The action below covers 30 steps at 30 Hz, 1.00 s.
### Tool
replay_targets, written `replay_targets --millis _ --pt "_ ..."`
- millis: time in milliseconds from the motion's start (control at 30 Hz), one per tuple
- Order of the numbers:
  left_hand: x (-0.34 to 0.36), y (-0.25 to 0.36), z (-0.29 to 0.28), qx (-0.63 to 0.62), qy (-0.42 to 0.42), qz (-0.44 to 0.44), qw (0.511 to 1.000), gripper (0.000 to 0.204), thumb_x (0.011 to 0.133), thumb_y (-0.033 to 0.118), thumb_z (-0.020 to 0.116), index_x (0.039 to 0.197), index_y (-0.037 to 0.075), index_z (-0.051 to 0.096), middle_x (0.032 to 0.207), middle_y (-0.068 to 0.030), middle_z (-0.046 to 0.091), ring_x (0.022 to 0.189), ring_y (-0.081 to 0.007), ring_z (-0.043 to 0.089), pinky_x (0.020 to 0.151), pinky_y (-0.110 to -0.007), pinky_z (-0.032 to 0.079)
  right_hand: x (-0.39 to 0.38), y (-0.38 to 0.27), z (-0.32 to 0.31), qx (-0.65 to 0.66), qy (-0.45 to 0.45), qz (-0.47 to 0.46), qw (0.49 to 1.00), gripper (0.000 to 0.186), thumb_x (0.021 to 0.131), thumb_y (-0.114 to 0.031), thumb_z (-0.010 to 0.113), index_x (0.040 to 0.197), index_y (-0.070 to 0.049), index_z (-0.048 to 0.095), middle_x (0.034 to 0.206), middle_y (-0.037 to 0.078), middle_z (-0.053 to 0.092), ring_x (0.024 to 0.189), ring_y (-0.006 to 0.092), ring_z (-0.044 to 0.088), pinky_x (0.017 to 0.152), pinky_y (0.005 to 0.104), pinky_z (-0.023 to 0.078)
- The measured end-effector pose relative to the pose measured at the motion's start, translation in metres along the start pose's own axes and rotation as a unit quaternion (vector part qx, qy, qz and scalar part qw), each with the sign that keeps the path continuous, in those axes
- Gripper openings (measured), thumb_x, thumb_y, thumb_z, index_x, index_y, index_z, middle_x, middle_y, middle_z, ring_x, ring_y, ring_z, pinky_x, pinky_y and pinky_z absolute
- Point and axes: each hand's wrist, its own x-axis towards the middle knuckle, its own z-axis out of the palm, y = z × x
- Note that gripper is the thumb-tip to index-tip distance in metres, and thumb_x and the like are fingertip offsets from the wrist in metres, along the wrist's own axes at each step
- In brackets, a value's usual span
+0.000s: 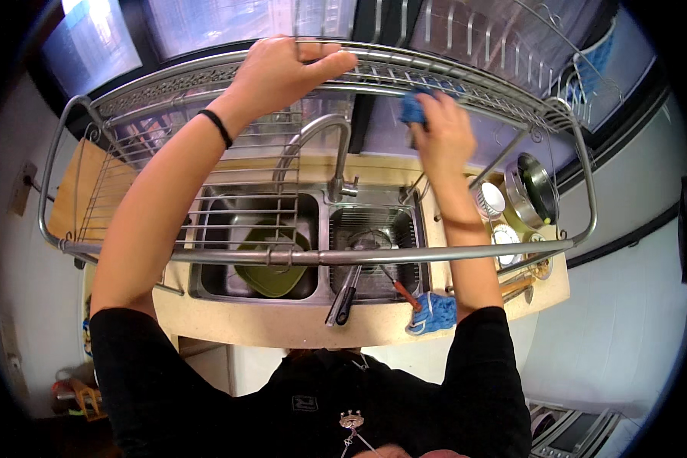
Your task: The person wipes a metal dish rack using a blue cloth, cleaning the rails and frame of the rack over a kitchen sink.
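A person in black sleeves reaches up to a metal dish rack mounted over a double kitchen sink. The right hand is closed around a blue cloth, which bunches out above the fingers and presses against the far rail of the rack. The left hand (a black band on its wrist) lies over the same far rail further left, fingers curled loosely on the bar and gripping nothing else. Below, a curved tap rises between the basins; a green bowl sits in the left basin, and a wire basket fills the right. A second blue cloth lies on the counter's front edge, near the right elbow. A steel pan stands at the right end
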Motion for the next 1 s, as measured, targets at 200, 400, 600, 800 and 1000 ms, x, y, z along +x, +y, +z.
replay_targets --millis 200,400,600,800,1000 --pt "0.001 -0.004 0.014 -0.009 0.054 0.025 0.998 0.067 0.081 0.075 0.051 0.102 0.017 0.078 0.07 -0.0134 0.069 0.072 -0.0295 0.068 0.072 -0.038 0.052 0.01 -0.054 0.026 0.091 0.026 -0.034 0.995 0.039 0.065 -0.014 0.078 0.103 -0.016 0.068 0.104 0.006 0.066 0.089 0.0276 0.063 0.074 0.0376 0.053" --pt "0.001 0.003 -0.004 0.023 -0.04 -0.003 0.999 0.043 0.092 0.046 0.059 0.112 0.011 0.072 0.1 -0.0116 0.072 0.089 -0.0281 0.069 0.08 -0.033 0.052 0.025 -0.097 0.03 0.101 -0.011 -0.113 0.988 0.031 0.066 -0.014 0.073 0.095 -0.016 0.062 0.092 0.002 0.06 0.076 0.0229 0.058 0.065 0.0372 0.053" --pt "-0.002 0.004 0.0 -0.022 -0.014 -0.048 0.998 0.052 0.085 0.065 0.057 0.106 0.021 0.076 0.081 -0.0129 0.072 0.082 -0.0308 0.069 0.08 -0.038 0.053 -0.01 0.049 -0.014 -0.069 -0.003 -0.014 0.998 0.043 0.068 -0.011 0.075 0.109 -0.019 0.068 0.109 0.002 0.068 0.09 0.0253 0.064 0.074 0.0367 0.054" --pt "0.002 0.011 0.004 -0.009 0.034 0.025 0.999 0.048 0.089 0.057 0.056 0.105 0.016 0.076 0.092 -0.0107 0.074 0.088 -0.0311 0.069 0.085 -0.037 0.052 -0.014 0.108 -0.034 -0.088 0.006 0.111 0.99 0.036 0.069 -0.011 0.071 0.105 -0.017 0.068 0.104 0.003 0.068 0.091 0.0277 0.063 0.076 0.0398 0.053" --pt "-0.002 0.0 -0.001 -0.01 0.002 0.001 1.0 0.038 0.092 0.043 0.058 0.107 0.012 0.074 0.099 -0.01 0.073 0.094 -0.0284 0.065 0.09 -0.035 0.048 -0.001 0.046 -0.021 0.016 -0.026 0.016 0.999 0.039 0.067 -0.008 0.071 0.104 -0.018 0.068 0.105 0.001 0.066 0.093 0.0262 0.062 0.074 0.0397 0.053"
